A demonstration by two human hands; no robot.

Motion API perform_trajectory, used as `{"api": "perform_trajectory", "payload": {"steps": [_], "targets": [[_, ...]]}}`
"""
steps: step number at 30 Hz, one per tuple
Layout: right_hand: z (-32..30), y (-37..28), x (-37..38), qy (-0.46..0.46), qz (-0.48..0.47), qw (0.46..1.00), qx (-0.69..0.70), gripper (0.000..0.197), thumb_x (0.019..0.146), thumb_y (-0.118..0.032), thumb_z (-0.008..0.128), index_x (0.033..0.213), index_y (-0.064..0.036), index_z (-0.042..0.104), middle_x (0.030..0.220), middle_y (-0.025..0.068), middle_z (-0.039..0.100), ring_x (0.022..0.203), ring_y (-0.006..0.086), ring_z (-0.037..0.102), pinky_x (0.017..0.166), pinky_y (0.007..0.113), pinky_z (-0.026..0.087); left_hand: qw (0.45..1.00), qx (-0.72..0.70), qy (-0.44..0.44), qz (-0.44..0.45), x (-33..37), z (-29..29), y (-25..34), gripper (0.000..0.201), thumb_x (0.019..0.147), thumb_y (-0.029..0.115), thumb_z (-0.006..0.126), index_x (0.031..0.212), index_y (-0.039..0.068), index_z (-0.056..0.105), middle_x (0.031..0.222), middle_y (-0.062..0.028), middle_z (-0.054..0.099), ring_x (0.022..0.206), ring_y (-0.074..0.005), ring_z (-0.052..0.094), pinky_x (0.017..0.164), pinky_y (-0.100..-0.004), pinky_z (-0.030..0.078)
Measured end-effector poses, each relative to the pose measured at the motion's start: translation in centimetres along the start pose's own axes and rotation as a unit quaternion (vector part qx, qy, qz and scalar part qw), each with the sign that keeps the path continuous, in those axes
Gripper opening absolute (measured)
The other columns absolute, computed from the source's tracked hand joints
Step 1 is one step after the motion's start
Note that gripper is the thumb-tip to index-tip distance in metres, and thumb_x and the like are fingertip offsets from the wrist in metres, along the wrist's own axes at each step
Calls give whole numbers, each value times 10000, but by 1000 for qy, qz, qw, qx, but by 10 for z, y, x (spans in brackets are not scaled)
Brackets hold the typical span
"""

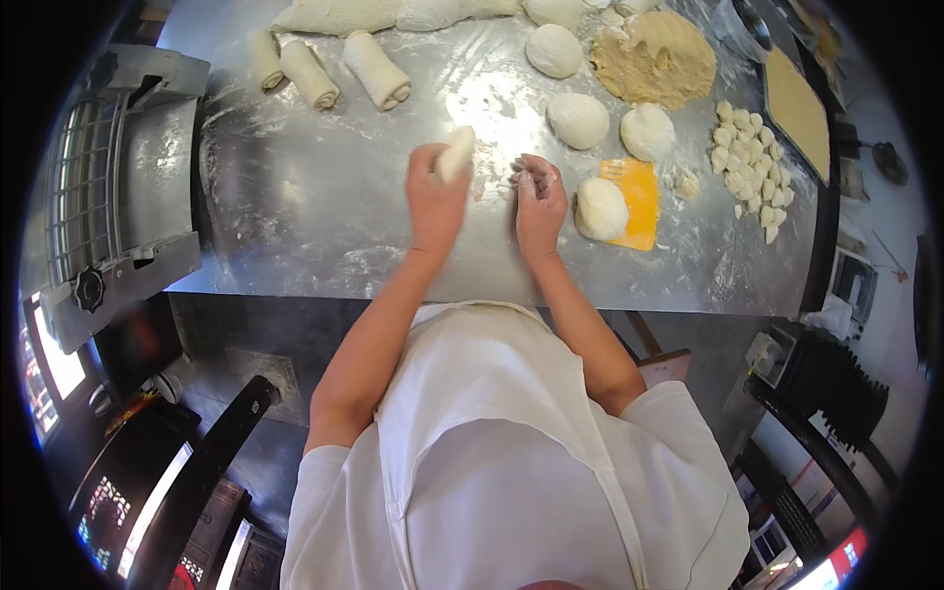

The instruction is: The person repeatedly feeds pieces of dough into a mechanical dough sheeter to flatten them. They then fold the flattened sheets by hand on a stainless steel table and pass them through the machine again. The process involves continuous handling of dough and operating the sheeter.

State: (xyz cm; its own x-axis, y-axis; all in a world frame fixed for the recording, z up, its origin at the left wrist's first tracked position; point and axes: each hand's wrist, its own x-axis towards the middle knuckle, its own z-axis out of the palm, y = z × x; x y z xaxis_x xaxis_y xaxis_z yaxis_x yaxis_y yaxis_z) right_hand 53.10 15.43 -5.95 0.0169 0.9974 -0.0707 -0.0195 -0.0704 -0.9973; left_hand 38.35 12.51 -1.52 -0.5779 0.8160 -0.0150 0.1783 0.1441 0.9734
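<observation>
My left hand [434, 197] is closed around a pale piece of dough [455, 154], held above the steel table. Part of the dough sticks out past the fingers and is slightly blurred. Across a small gap, my right hand [542, 206] hovers with loosely bent, floury fingers apart and nothing visible in them. Beside it, a round dough ball [601, 208] rests partly on a yellow dough scraper [637, 204]. More dough balls [577, 121] lie just beyond the right hand. Farther left are several rolled dough pieces [377, 71].
The floured steel table [295, 197] carries a large tan dough mass [657, 59] at the far right. Several small dough pieces [752, 162] are heaped near a tray [796, 113]. A long dough strip [383, 12] lies along the back. A metal machine [108, 187] borders the left side.
</observation>
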Motion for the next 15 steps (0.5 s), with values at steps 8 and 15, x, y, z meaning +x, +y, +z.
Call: {"api": "perform_trajectory", "payload": {"steps": [8,15], "targets": [[-5,-10,5,-36,34,998,-29,236,993,28,568,1217,-12,632,1092,80,691,926,118,640,843,256,528,982,110,-28,-150,-35,-81,-18,590,909,64,721,1431,-31,462,1365,-239,540,1247,-308,569,1064,-392,471],[43,-14,0,-91,-130,952,-262,429,982,-226,642,1364,-40,580,1353,207,614,1268,392,543,1102,480,408,887,411,-123,173,-10,-58,-12,697,974,293,630,1548,-11,375,1640,-229,313,1519,-423,280,1250,-513,218]]}}
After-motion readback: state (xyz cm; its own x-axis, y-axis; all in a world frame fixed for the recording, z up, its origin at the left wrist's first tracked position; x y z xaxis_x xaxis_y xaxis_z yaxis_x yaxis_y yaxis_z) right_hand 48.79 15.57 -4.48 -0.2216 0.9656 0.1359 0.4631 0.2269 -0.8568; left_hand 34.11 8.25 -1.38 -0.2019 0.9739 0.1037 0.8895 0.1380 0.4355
